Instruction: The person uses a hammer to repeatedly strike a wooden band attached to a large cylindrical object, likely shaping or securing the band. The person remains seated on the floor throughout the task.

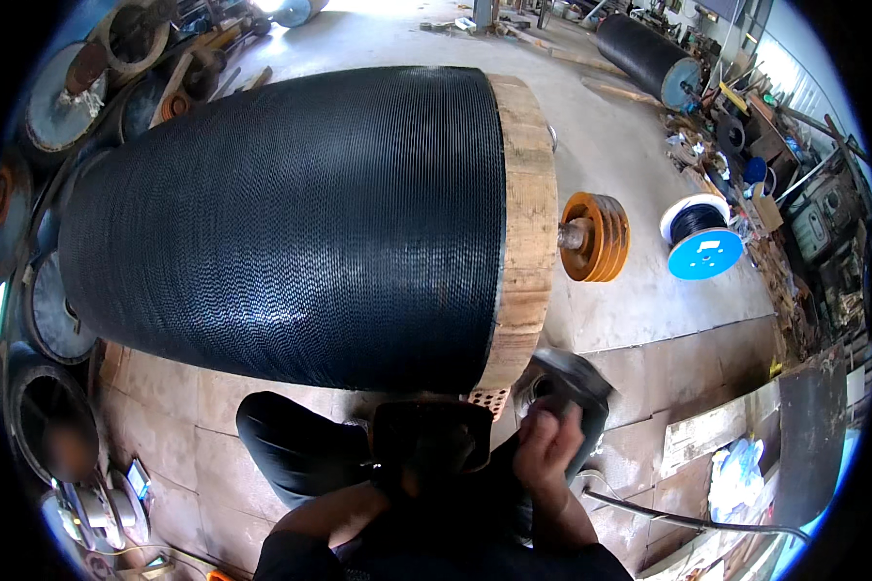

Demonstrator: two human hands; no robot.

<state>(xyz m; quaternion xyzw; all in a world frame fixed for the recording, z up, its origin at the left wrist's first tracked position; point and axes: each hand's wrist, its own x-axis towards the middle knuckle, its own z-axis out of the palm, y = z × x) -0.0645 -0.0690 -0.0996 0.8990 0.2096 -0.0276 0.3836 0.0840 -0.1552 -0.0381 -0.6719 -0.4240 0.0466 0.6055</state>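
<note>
A huge drum (291, 223) wrapped in fine black toothed wire lies on its side in front of me, with a wooden end ring (528, 223) on its right. My right hand (547, 450) is closed around a dark grey rounded tool (572, 382), blurred, just below the wooden ring's lower edge. My left forearm (334, 513) reaches toward a black rectangular object (431, 431) under the drum. The left hand itself is hidden behind that object. My knee in black trousers (291, 445) is bent beside it.
An orange grooved pulley (596, 235) sits on the drum's shaft. A blue spool of black wire (702, 237) stands on the concrete floor to the right. Another dark roller (649, 58) lies far right. Round drum ends (53, 310) line the left; cluttered benches stand on the right.
</note>
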